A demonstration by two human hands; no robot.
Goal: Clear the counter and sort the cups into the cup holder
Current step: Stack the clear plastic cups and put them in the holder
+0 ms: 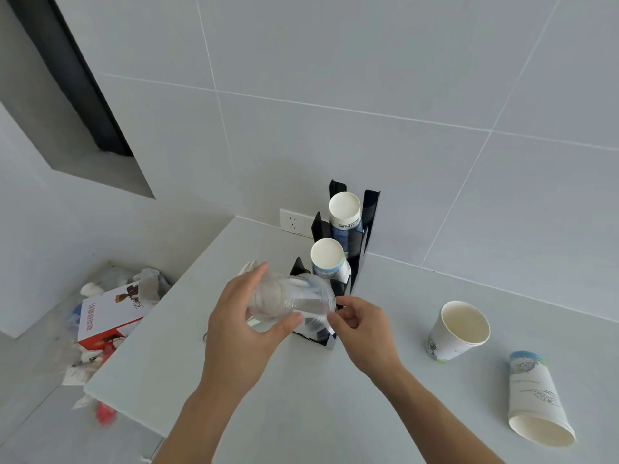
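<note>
Though print shows, paper cups' (459,329) lettering unreadable.

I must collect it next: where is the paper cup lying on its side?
The tipped white paper cup lies on the counter's right, nearest the upright paper cup.

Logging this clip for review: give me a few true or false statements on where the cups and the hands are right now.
1. The left hand holds a clear plastic cup. True.
2. Both paper cups out on the counter stand upright. False: one paper cup stands open end up, the other paper cup lies on its side.
3. The black cup holder has no cups in it. False: two stacks of paper cups, the rear stack and the front stack, sit in it.
4. The right hand touches the clear cup's rim. True.
5. A wall socket is behind the holder. True.
</note>
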